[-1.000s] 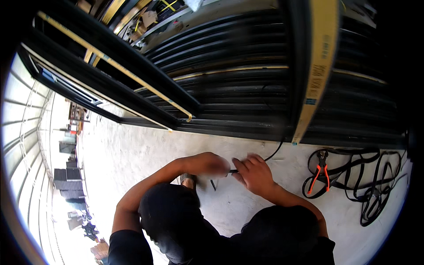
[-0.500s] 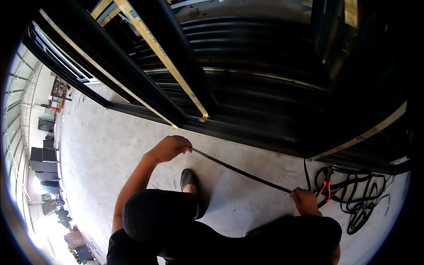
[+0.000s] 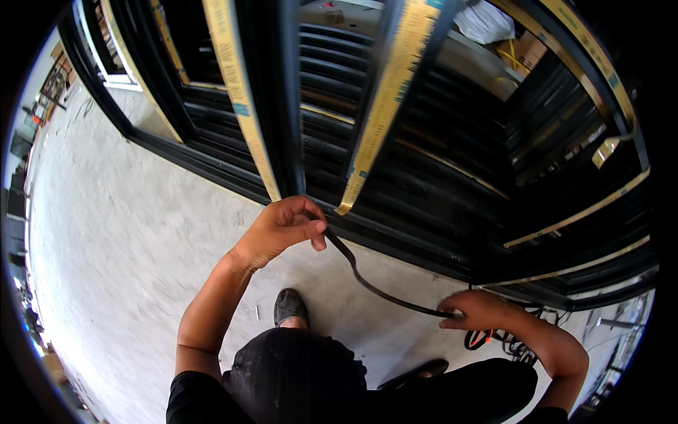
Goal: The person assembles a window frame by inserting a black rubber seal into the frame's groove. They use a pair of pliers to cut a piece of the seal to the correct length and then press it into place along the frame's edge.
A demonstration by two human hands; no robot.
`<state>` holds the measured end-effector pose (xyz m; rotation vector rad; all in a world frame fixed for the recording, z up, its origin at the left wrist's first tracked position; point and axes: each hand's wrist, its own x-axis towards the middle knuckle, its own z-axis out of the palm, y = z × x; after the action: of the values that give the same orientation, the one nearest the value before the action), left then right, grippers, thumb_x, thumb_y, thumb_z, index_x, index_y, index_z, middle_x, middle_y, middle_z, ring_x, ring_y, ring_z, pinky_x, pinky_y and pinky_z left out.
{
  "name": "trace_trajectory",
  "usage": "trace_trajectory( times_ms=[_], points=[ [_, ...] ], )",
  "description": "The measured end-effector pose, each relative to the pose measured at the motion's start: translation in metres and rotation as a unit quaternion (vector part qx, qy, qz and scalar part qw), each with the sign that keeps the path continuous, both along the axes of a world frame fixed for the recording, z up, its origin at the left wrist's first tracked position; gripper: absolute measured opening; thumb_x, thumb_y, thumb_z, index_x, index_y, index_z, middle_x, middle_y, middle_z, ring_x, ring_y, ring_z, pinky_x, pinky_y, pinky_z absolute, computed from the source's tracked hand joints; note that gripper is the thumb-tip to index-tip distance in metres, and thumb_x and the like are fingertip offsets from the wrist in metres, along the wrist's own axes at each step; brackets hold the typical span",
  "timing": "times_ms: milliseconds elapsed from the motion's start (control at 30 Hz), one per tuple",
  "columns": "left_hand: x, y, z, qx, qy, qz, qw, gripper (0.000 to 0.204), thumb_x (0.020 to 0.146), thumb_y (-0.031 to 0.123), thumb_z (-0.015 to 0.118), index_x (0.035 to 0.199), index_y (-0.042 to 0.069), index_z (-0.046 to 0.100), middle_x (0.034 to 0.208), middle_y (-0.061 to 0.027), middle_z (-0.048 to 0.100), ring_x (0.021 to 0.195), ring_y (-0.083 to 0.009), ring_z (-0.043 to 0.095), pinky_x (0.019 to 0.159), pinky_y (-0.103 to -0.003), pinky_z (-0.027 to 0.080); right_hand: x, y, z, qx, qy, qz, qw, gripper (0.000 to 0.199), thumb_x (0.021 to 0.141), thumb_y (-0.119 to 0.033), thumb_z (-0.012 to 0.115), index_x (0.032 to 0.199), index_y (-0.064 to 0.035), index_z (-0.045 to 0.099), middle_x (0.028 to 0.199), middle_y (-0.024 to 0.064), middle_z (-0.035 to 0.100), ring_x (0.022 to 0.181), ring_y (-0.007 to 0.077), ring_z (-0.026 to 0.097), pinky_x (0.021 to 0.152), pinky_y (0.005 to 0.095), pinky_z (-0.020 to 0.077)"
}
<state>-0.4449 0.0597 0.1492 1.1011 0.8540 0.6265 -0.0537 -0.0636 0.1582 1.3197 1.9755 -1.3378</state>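
A thin black rubber-like strip (image 3: 374,286) hangs in a shallow curve between my two hands. My left hand (image 3: 281,230) is closed on its upper end, thumb and fingers pinched, right beside the lower rail of a black metal frame (image 3: 233,185). Lower down and to the right, my right hand (image 3: 479,309) pinches the strip, palm down. Beneath the right forearm lies a loose heap of black strip (image 3: 521,346) on the floor. Orange-handled pliers (image 3: 482,338) rest next to that heap, mostly hidden.
Black uprights carry yellow printed tape (image 3: 387,99), whose end curls loose near my left hand. A pale concrete floor (image 3: 134,240) spreads out to the left. My shoe (image 3: 290,305) stands just below the frame. A white plastic bag (image 3: 484,22) lies beyond the uprights.
My left hand has risen toward the frame's lower rail. The strip, nearly straight before, now sags. The view has shifted closer to the frame and turned.
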Motion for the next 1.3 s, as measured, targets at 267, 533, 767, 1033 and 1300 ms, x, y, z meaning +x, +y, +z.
trace_trajectory(
  times_ms=[267,533,767,1033,1300],
  points=[
    [-0.025,-0.021,0.003,-0.016,-0.054,0.054,0.997,0.015,0.094,0.015,0.067,0.099,0.003,0.061,0.081,-0.003,0.064,0.078,-0.0121,0.063,0.076,-0.027,0.05,-0.123,0.061,0.005,0.171,0.11,-0.107,0.973,0.056,0.09,-0.037,0.067,0.134,-0.0072,0.052,0.124,0.0174,0.06,0.105,0.0334,0.062,0.092,0.043,0.0494],
    [-0.037,-0.043,0.0,-0.012,-0.1,0.208,0.973,0.015,0.095,0.021,0.063,0.1,0.008,0.06,0.087,-0.0011,0.059,0.08,-0.0108,0.058,0.076,-0.029,0.047,-0.149,0.02,-0.041,0.068,0.24,-0.039,0.968,0.039,0.091,-0.035,0.067,0.117,-0.0066,0.062,0.1,0.017,0.067,0.089,0.0338,0.066,0.083,0.0441,0.052],
    [-0.381,-0.052,-0.161,-0.067,-0.018,0.636,0.768,0.007,0.092,0.022,0.065,0.087,0.017,0.064,0.073,0.0031,0.061,0.069,-0.011,0.056,0.065,-0.028,0.046,-0.003,0.019,-0.101,0.268,-0.115,-0.003,0.957,0.021,0.089,-0.027,0.058,0.09,-0.0084,0.067,0.085,0.0165,0.068,0.084,0.035,0.066,0.075,0.0481,0.0541],
    [-0.553,-0.228,-0.236,-0.18,0.208,0.84,0.468,0.02,0.089,0.019,0.051,0.082,0.005,0.064,0.076,-0.0061,0.061,0.066,-0.0188,0.058,0.054,-0.031,0.047,0.096,0.079,-0.036,0.508,-0.256,-0.114,0.815,0.012,0.081,-0.02,0.07,0.088,-0.0102,0.067,0.092,0.0079,0.067,0.092,0.0299,0.062,0.08,0.0432,0.0505],
    [-0.504,-0.213,-0.253,-0.063,0.647,0.531,0.543,0.046,0.09,0.032,0.061,0.124,0.001,0.054,0.108,-0.0183,0.066,0.097,-0.0315,0.065,0.083,-0.04,0.052,0.061,0.101,0.002,0.239,-0.092,-0.126,0.958,0.029,0.092,-0.03,0.062,0.105,-0.0039,0.068,0.098,0.0166,0.068,0.097,0.037,0.062,0.084,0.0453,0.0498]
  ],
)
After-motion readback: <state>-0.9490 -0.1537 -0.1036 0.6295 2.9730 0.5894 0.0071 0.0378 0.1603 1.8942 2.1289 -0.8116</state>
